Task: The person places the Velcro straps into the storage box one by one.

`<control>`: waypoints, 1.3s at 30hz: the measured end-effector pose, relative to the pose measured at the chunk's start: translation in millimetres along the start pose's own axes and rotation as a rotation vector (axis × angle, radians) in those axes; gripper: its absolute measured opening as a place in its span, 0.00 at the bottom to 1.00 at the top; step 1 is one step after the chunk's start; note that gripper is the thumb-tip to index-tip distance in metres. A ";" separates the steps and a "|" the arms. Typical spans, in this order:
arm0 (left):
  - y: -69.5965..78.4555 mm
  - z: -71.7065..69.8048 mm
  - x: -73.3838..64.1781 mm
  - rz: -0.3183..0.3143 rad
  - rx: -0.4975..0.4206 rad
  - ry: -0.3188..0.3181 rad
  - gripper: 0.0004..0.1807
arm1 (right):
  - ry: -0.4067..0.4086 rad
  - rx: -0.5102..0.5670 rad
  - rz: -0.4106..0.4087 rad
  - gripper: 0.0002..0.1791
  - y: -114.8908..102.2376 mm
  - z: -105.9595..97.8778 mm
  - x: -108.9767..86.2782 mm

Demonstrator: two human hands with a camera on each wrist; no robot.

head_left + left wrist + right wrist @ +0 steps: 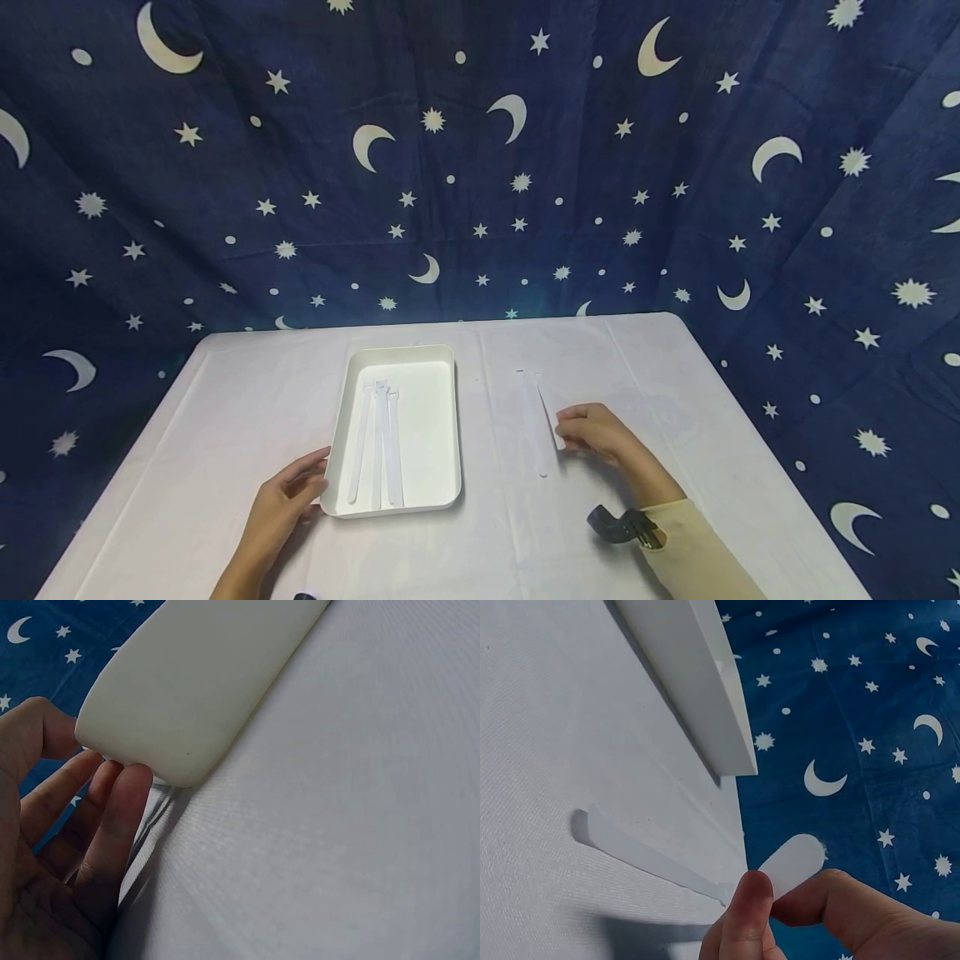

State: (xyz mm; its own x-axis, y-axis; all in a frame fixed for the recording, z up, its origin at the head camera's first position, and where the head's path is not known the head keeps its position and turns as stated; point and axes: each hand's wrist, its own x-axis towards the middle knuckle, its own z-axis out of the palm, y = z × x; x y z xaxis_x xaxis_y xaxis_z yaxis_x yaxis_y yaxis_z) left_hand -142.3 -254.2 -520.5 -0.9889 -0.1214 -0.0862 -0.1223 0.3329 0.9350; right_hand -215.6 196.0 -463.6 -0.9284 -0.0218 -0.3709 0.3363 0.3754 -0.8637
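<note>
My left hand [277, 504] holds the near left corner of a white tray [450, 433]. In the left wrist view, the thumb lies at one edge of the tray wall [187, 690] and curled fingers touch the other edge. Inside the tray lie several flat white cable straps [390, 450], bunched on its left side. Right of the tray, my right hand [596, 433] pinches the rounded end of another white strap [799, 862] between thumb and fingers, lifting that end. Beside it, a second strap [652, 859] lies along the table, its rounded end toward me.
A white cloth covers the table [225, 400]. Behind it hangs a dark blue curtain [480, 167] with moons and stars. A black curved device [622, 525] is at the right wrist, by the beige sleeve [697, 550].
</note>
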 end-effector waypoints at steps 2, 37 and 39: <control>-0.3 0.0 0.0 0.001 -0.003 0.000 0.27 | 0.003 0.002 -0.001 0.22 0.0 -0.5 -0.2; 4.0 -0.5 -0.7 -0.013 0.006 -0.015 0.28 | 0.020 -0.031 -0.009 0.20 -13.8 -7.9 -5.5; 4.9 -0.5 -1.0 -0.010 -0.002 -0.017 0.28 | 0.019 -0.025 -0.012 0.20 -15.5 -8.1 -6.6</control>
State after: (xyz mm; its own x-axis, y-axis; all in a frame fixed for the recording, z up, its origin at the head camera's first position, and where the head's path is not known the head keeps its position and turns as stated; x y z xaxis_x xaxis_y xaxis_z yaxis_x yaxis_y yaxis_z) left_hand -141.9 -252.9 -515.6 -0.9889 -0.1084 -0.1016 -0.1322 0.3303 0.9346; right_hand -216.0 197.8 -445.0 -0.9351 -0.0089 -0.3542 0.3217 0.3981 -0.8591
